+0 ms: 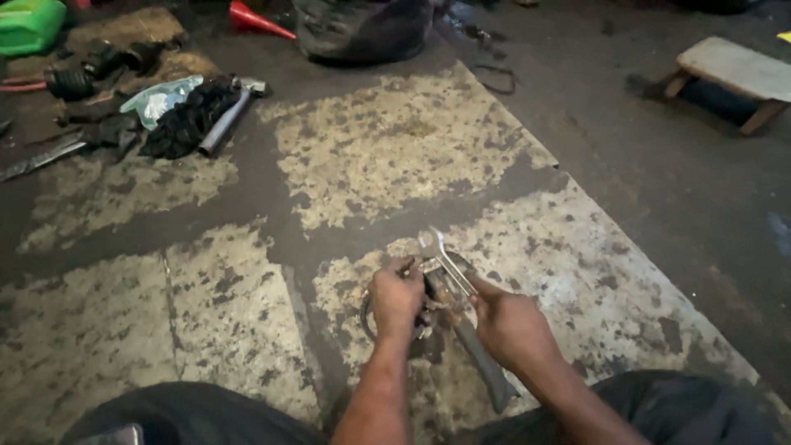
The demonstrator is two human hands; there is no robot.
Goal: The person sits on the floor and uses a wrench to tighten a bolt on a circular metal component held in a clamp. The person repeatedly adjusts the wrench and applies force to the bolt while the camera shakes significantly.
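Floor: a big stained mat, grey with worn pale patches, spread over dark concrete. Person sits at its near edge, dark-trousered knees either side of the work.

Far top, a dark bag. Right of it, well off the mat, a low wooden stool. Top left corner, a green can; beside the bag, a red funnel. On the mat's upper left a heap of black rags, with a hammer lying against it and a bit of pale plastic just beside. More dark parts further left, too murky to name.

Near centre, both hands close together over a small greasy part. Left hand is closed around it, a dark ring showing under the fist. Right hand grips a spanner whose open end points away from the person, shaft touching the part. A dark-handled tool lies below the hands on the mat, angled toward the right knee. What the part is, cannot tell.
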